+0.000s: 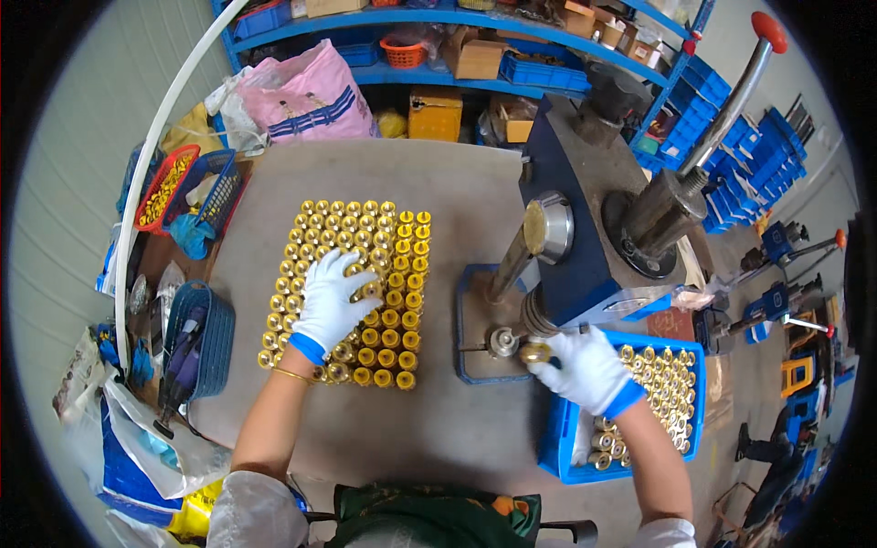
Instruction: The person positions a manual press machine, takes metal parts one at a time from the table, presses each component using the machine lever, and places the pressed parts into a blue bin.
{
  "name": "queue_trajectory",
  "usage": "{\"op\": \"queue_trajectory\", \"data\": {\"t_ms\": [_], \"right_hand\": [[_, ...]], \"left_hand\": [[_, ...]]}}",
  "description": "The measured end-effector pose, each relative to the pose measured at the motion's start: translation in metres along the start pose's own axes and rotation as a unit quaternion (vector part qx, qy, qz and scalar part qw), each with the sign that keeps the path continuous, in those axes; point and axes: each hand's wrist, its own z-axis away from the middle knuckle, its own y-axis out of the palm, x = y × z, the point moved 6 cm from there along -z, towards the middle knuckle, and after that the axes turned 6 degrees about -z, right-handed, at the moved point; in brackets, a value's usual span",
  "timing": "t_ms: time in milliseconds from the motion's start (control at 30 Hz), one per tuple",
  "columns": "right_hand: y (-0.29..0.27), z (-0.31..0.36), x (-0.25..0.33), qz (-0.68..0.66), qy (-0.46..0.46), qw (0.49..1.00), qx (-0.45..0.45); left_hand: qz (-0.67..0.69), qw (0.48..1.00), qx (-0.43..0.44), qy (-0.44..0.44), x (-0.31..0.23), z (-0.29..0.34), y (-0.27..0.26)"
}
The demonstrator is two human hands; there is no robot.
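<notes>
My left hand (pixel 331 303), in a white glove with a blue cuff, is spread over a block of brass fittings (pixel 391 336) standing in close rows on the table. A fitting sits between its thumb and forefinger, with no firm grip visible. My right hand (pixel 589 370), gloved alike, pinches a brass fitting (pixel 536 353) between thumb and fingers. That fitting is just right of a round metal fixture (pixel 502 342) on the base of a blue hand press (pixel 594 210). Below my right wrist, a blue crate (pixel 553 447) holds many brass fittings in rows.
The press's long lever (pixel 735 91) with a red knob rises at the upper right. At the left edge stand a red basket (pixel 146 215) of small brass parts and a dark blue basket (pixel 219 342) with tools. Blue shelving (pixel 438 16) lines the back.
</notes>
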Motion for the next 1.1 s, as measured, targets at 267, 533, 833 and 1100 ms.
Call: {"op": "queue_trajectory", "data": {"t_ms": [267,533,833,1100], "right_hand": [[0.060,-0.022,-0.021,-0.105,0.055,0.989,0.086],[-0.193,-0.061,0.005,-0.827,-0.092,0.499,-0.243],[-0.151,0.134,0.030,-0.328,0.179,0.898,-0.232],[-0.058,0.111,-0.009,-0.295,0.275,0.907,-0.125]], "left_hand": [[-0.017,0.999,0.015,0.027,-0.019,0.002,-0.012],[0.272,0.950,0.032,0.154,-0.169,-0.005,0.015],[0.293,0.950,0.050,0.095,-0.191,-0.014,0.035],[0.291,0.949,0.019,0.118,-0.186,-0.011,0.037]]}}
